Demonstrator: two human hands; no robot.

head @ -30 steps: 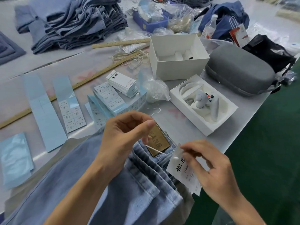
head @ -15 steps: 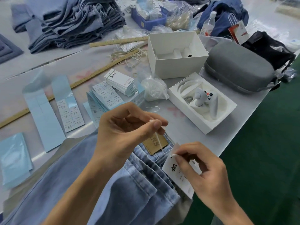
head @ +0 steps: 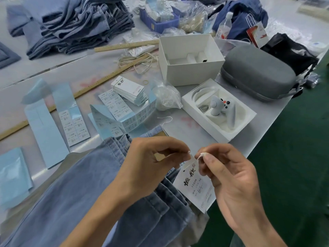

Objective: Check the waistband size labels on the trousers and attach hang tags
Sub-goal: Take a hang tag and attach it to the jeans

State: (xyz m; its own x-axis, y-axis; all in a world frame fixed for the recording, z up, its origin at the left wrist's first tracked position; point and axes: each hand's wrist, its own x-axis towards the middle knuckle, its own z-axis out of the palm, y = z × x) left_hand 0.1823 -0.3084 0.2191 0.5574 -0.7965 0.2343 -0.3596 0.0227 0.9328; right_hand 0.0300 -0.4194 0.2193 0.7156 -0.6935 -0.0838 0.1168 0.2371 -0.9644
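1. Tag [head: 194, 184] hangs just off the bench [head: 195, 125] edge, over the jeans [head: 89, 184] waistband. Right hand [head: 229, 175] pinches the white string end [head: 202, 155] at the tag's top; left hand [head: 151, 163] is curled, fingertips at that same corner. Can't tell what it actually holds.
2. Risk: the string is thin, so a slack pinch could let it slip out of the tag hole.
3. Risk: whether the string passes a belt loop is hidden; if not, the tag isn't on the jeans.
4. Risk: size print too small to read, so a mismatch is possible.
5. Counts: one tag in hand, one tag stack [head: 130, 90], one spare string [head: 165, 120], four sticker sheets showing labels, two rulers, one far jeans pile [head: 71, 24].
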